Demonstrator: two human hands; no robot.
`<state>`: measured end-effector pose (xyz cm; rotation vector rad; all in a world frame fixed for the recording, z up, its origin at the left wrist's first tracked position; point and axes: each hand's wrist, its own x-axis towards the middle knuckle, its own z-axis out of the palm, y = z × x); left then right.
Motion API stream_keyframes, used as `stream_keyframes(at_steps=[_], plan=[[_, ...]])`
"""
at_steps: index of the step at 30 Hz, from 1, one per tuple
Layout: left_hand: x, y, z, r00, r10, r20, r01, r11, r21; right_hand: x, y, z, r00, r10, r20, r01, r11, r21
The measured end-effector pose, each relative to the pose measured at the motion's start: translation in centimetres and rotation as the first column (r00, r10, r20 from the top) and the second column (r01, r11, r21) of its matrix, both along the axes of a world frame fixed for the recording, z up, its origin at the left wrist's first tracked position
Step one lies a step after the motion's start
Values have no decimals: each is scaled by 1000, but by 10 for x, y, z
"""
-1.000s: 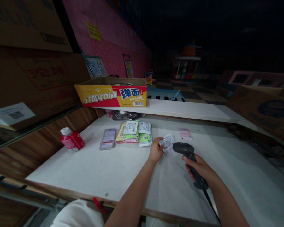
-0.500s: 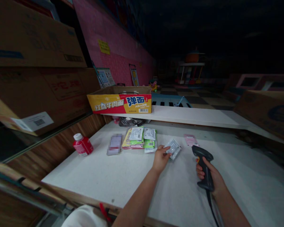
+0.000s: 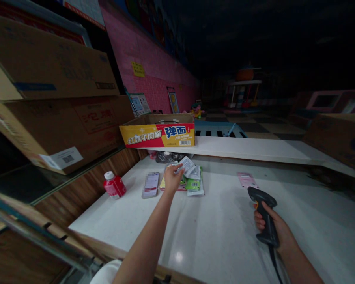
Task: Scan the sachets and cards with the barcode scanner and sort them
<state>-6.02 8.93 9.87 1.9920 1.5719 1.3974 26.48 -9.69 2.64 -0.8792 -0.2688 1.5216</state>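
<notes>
Between the fingertips of my left hand (image 3: 173, 178) is a small silvery-white packet (image 3: 187, 165), held over a pile of packets. Green and white packets (image 3: 194, 184) show at the pile's right side; my hand covers part of the rest. My right hand (image 3: 273, 225) is wrapped round the handle of a dark grey barcode scanner (image 3: 264, 213), its head pointing up and left and its cord trailing down. Beyond the scanner, a flat pink packet (image 3: 247, 180) lies by itself on the white table (image 3: 219, 232).
Left of the pile lies a phone (image 3: 150, 184), with a red bottle (image 3: 114, 185) with a white cap farther left. A yellow and red noodle carton (image 3: 159, 135) stands on the raised white shelf (image 3: 239, 146). Large cardboard boxes (image 3: 59, 126) are stacked at left.
My left hand has carried the silvery packet leftward from the middle of the table to above the pile. My right hand keeps hold of the scanner. The view has shifted slightly.
</notes>
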Motion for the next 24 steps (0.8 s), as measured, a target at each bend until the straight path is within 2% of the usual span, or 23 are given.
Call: stream_keyframes(at_steps=[3,6,9,20,24], plan=[[-5,2,-1,989,65,-130,-73,996,-52,1,0,-2,1000,-5,-7,5,1000,1],[-4,-3,-2,956,163,-244,-179,983,-41,0,-1,-1,1000,-7,-13,7,1000,-1],[-1,-8,-2,929,210,-305,-229,973,-28,-1,-1,0,1000,-17,-24,17,1000,-3],[5,-13,1,906,249,-342,-273,962,-22,-2,0,3,999,-21,-26,21,1000,-19],[23,-17,6,917,249,-311,-243,968,59,-6,0,8,999,-53,-12,53,998,-17]])
